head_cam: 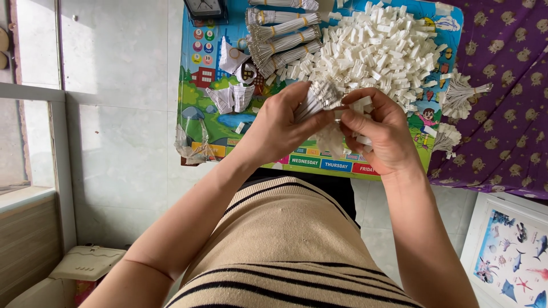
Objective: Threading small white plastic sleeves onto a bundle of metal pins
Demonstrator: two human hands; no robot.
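Left hand (279,125) is gripping a bundle of thin white wires (317,98), fingers curled around it. Right hand (379,134) is pinching small white plastic pieces (361,106) right at the bundle's tip, possibly connectors. Beyond the hands, a pile of white connectors (379,48) is lying on the colourful board (200,122), with banded wire bundles (282,34) beside it.

A black clock (204,7) sits at the colourful desk's (200,91) far edge; purple patterned cloth (502,114) lies right of the desk.
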